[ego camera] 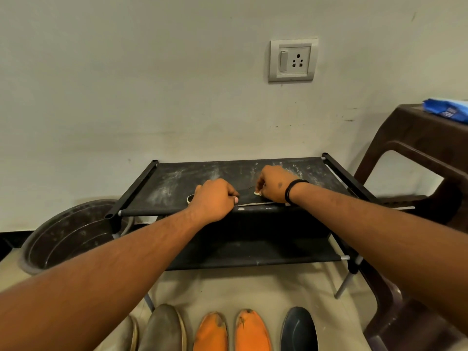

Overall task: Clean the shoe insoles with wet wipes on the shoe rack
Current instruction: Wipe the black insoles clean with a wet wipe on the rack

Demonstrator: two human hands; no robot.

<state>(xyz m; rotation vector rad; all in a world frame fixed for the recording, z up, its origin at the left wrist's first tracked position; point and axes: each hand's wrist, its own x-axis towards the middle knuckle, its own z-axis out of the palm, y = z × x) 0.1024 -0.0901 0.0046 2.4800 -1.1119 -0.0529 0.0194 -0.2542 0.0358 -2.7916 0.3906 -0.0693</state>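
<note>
The dark insole lies flat on the top shelf of the shoe rack, close to the rack's front bar, its pale edge showing along the near side. The left hand sits on the insole's left end with fingers curled down over it, pinning it to the shelf. The right hand is at the insole's right part, fingers bunched tight round a small pale wad, apparently the wet wipe, pressed onto the insole.

The main risk is the insole slipping forward off the rack: it lies near the front bar, and a hard rub toward the person could push it over if the left hand eases its hold. The shelf is fabric and dusted with white powder, so it may sag under pressure, and the wipe could pick up powder and smear it back onto the insole. The wipe looks very small and balled up; it may shred or stop cleaning. Below the rack, 5 shoe toes stand on the floor, where a dropped insole would land.
</note>
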